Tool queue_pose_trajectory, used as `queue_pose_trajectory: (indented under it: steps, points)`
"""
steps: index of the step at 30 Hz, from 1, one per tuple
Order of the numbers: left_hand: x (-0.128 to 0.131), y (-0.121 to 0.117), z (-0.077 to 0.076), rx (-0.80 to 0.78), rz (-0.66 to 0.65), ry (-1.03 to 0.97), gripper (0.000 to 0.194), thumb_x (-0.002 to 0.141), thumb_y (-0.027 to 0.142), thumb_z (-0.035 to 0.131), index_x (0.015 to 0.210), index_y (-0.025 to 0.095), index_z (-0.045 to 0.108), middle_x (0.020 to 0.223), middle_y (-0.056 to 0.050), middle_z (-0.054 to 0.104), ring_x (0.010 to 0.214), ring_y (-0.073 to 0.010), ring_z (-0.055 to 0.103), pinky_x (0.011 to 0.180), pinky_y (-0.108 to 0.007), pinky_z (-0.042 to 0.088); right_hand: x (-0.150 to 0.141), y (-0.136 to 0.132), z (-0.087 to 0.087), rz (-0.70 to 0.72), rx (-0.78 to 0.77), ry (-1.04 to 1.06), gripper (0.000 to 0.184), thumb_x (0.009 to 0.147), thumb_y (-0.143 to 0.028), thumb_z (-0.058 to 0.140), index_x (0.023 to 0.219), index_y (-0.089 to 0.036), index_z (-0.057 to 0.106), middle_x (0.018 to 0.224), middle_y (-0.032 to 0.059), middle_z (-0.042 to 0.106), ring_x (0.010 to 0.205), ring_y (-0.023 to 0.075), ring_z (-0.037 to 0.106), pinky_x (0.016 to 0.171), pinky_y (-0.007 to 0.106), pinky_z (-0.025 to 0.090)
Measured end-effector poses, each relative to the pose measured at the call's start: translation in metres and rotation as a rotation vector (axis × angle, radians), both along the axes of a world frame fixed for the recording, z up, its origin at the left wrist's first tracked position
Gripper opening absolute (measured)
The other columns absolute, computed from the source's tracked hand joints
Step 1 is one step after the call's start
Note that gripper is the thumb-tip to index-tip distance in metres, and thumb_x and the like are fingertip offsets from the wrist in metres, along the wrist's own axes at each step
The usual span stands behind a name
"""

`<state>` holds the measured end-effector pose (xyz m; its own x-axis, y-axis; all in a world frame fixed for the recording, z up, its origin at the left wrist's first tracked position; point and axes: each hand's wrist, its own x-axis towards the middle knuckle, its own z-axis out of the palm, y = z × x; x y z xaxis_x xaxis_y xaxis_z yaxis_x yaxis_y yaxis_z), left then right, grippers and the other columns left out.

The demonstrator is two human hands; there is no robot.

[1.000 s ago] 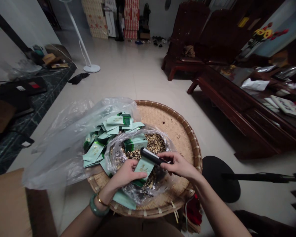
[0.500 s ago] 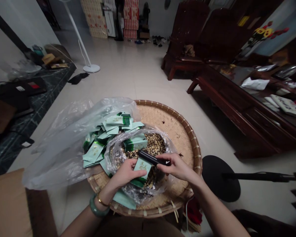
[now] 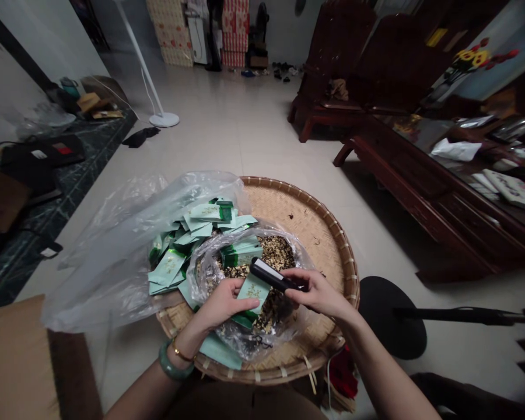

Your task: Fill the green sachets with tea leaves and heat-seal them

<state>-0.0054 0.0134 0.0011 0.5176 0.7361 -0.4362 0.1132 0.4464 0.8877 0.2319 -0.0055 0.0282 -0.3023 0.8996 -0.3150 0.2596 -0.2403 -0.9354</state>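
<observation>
**Sachet Top Meets Black Handheld Sealer**

We read the tray as a clock, twelve away from us. Near its centre, over the clear bag (image 3: 240,345), our left hand (image 3: 225,304) pinches a pale-green sachet (image 3: 254,291), thumb across its printed face. Our right hand (image 3: 314,291) grips a black handheld tool (image 3: 271,275), probably a heat sealer, its tip pointing to ten o'clock along the sachet's upper edge. We judge the step in hand to be sealing; whether its jaws close on the edge, we cannot tell. The next move seems to call for a flat, straight edge and even pressure.

The sachet pile (image 3: 172,265) crowds ten o'clock. From twelve to three, the woven tray (image 3: 284,204) shows, offering elbow room. Outside the rim at four, a black round base (image 3: 394,318) sits just beside it.
</observation>
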Motion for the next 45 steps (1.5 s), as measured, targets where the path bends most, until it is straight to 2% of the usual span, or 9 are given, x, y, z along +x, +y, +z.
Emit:
queue_pose_trajectory:
  steps: [5,10,16,21,26,33,39,43,45]
  points:
    - [-0.002,0.000,-0.006,0.021,0.070,-0.021,0.048,0.057,0.037,0.081,0.094,0.010,0.068,0.091,-0.009,0.073,0.079,-0.0207,0.065,0.075,-0.031,0.050,0.025,-0.005,-0.028,-0.174,0.184,-0.289,0.046,0.072,-0.039,0.066,0.110,-0.013,0.065,0.089,0.0082,0.070,0.074,0.0202,0.063,0.069,0.035,0.052]
    - [-0.002,-0.002,-0.010,0.043,0.068,-0.032,0.048,0.059,0.039,0.080,0.096,0.011,0.068,0.094,-0.009,0.073,0.083,-0.0219,0.066,0.079,-0.034,0.050,0.031,-0.012,-0.047,-0.143,0.376,-0.595,0.039,0.070,-0.031,0.069,0.105,-0.014,0.068,0.090,0.0106,0.070,0.087,0.0274,0.060,0.079,0.042,0.049]
    - [0.006,-0.008,-0.003,0.072,0.024,0.018,0.043,0.061,0.033,0.078,0.097,0.012,0.068,0.094,-0.008,0.073,0.082,-0.0216,0.065,0.077,-0.033,0.050,-0.016,-0.013,-0.029,-0.249,0.392,-0.230,0.039,0.080,-0.039,0.065,0.115,-0.021,0.063,0.100,0.0081,0.068,0.088,0.0215,0.062,0.072,0.032,0.049]
    - [0.005,-0.008,0.001,0.161,0.058,0.043,0.039,0.065,0.037,0.073,0.095,0.013,0.070,0.084,-0.005,0.072,0.075,-0.0187,0.063,0.070,-0.029,0.049,-0.055,-0.011,-0.020,-0.238,0.455,-0.090,0.023,0.081,-0.039,0.065,0.070,-0.019,0.068,0.069,0.0035,0.065,0.068,0.0173,0.059,0.063,0.029,0.046]
    - [0.002,-0.008,0.003,0.282,0.123,0.131,0.028,0.072,0.042,0.065,0.069,0.015,0.072,0.067,-0.004,0.069,0.066,-0.0173,0.058,0.064,-0.026,0.045,-0.060,-0.018,-0.015,-0.163,0.440,-0.092,0.024,0.085,-0.037,0.061,0.070,-0.019,0.068,0.068,0.0035,0.065,0.066,0.0163,0.058,0.062,0.027,0.045]
    - [-0.006,-0.009,0.009,0.342,0.220,0.119,0.042,0.077,0.051,0.057,0.060,0.014,0.064,0.058,-0.001,0.058,0.058,-0.0137,0.048,0.055,-0.023,0.039,-0.052,-0.014,-0.013,-0.196,0.251,0.034,0.028,0.085,-0.043,0.059,0.091,-0.019,0.073,0.074,0.0045,0.070,0.065,0.0163,0.061,0.062,0.028,0.049]
    - [-0.078,0.051,0.027,0.457,0.524,0.353,0.042,0.075,0.055,0.057,0.068,0.014,0.064,0.059,0.002,0.057,0.054,-0.0127,0.047,0.050,-0.022,0.036,-0.041,-0.003,-0.020,-0.325,0.112,0.191,0.040,0.079,-0.051,0.064,0.103,-0.020,0.069,0.074,0.0045,0.071,0.065,0.0156,0.062,0.056,0.026,0.049]
    - [-0.105,0.119,0.034,0.680,0.411,0.746,0.042,0.077,0.050,0.051,0.066,0.013,0.067,0.058,0.000,0.060,0.060,-0.0170,0.055,0.054,-0.023,0.038,-0.043,-0.004,-0.025,-0.306,0.100,0.183,0.035,0.076,-0.050,0.067,0.096,-0.021,0.072,0.079,0.0057,0.073,0.071,0.0175,0.065,0.057,0.026,0.050]
    - [-0.104,0.150,0.041,0.711,0.436,0.794,0.035,0.078,0.043,0.052,0.075,0.013,0.071,0.066,-0.002,0.066,0.069,-0.0205,0.060,0.062,-0.026,0.043,-0.043,-0.005,-0.029,-0.310,0.091,0.171,0.036,0.075,-0.050,0.068,0.095,-0.021,0.072,0.082,0.0067,0.073,0.074,0.0187,0.066,0.058,0.027,0.051]
